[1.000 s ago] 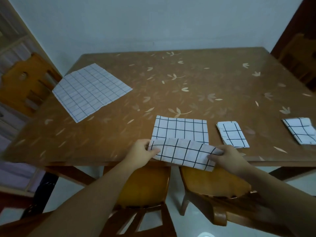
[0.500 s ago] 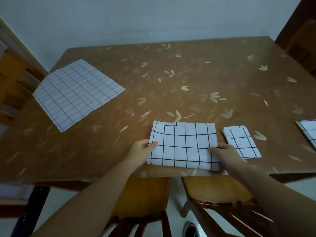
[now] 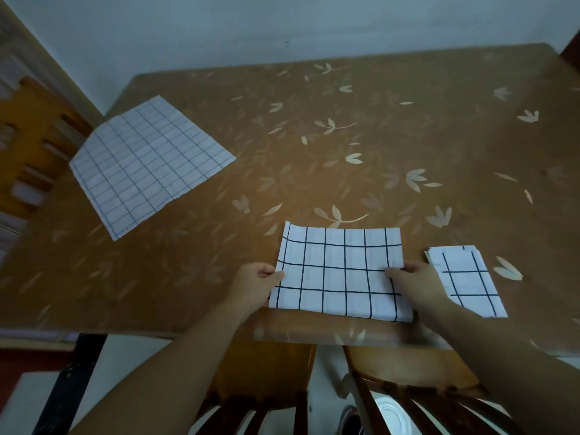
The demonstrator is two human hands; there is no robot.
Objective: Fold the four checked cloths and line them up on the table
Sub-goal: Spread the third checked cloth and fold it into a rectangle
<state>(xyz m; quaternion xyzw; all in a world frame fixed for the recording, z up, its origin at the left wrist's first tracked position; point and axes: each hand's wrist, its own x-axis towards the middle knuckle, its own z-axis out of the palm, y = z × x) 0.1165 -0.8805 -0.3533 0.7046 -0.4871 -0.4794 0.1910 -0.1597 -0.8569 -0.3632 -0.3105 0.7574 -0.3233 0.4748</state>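
While the brown leaf-patterned table [image 3: 408, 146] spreads below, an unfolded fine-checked cloth [image 3: 147, 161] lies flat at its far left. Near the front edge, a half-folded bold-checked cloth [image 3: 340, 274] lies flat; the left hand [image 3: 255, 285] pinches its left edge and the right hand [image 3: 414, 282] pinches its right edge. Just right sits a small folded cloth [image 3: 464, 279].

Home dining rm: table [image 3: 408, 127], chairs [image 3: 34, 136]

We see matt woven cloths [image 3: 340, 273] w/ thin creases, on a smooth, glossy leaf-print table [image 3: 408, 146]; chairs [image 3: 266, 375] polished wood.
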